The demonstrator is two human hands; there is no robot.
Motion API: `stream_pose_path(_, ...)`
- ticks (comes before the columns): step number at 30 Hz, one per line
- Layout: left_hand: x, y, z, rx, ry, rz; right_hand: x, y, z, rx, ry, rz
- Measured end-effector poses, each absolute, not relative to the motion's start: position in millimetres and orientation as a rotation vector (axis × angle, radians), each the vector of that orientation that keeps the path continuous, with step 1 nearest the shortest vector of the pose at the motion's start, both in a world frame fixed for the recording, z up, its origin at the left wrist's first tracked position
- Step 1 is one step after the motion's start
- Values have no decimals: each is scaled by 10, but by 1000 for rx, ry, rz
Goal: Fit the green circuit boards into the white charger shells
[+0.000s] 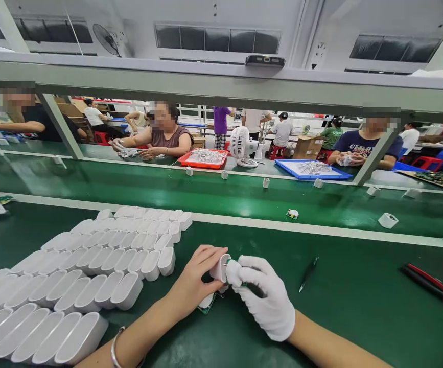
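My left hand (190,281), bare, is closed around a small white plastic housing (218,269), its open end facing right. At that opening, the white-gloved fingers of my right hand (265,299) pinch a small green circuit board, mostly hidden by the glove. How far the board sits inside the housing I cannot tell. Beneath my hands, another green circuit board with a white part (206,302) lies on the table, partly covered. To the left stand rows of white oval plastic shells (119,258).
Right of my hands lie a pen (309,274) and red-and-black pliers (436,286). A green conveyor belt (240,204) crosses ahead, carrying a white housing (388,220) and a small board (292,214). A metal beam (206,84) spans above. Co-workers sit beyond, near red (183,162) and blue trays (282,166).
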State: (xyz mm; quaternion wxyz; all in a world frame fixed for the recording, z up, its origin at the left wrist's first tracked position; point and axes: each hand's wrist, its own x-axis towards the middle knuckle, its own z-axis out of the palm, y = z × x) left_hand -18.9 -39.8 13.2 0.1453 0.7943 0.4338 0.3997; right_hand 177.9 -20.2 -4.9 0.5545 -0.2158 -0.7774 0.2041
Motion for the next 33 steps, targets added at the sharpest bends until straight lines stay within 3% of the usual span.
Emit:
stream_pose_path(14, -178, -425, 156, 2452, 1199, 1138, 1835, -216, 75, -514, -2087, 95)
stream_pose_path(21, -162, -456, 150, 2382, 1123, 1270, 1879, -239, 107, -546, -2402, 51)
stream_pose_path(24, -166, -473, 154, 2323, 1139, 1251, 1890, -197, 73, -615, -2292, 83)
stream_pose_path(29, -174, -499, 142, 2386, 1094, 1199, 1927, -219, 42, -650, -2026, 324)
stream_pose_path(33, -162, -502, 117, 2421, 1051, 1208, 1781, -304, 43, -606, -1785, 1125)
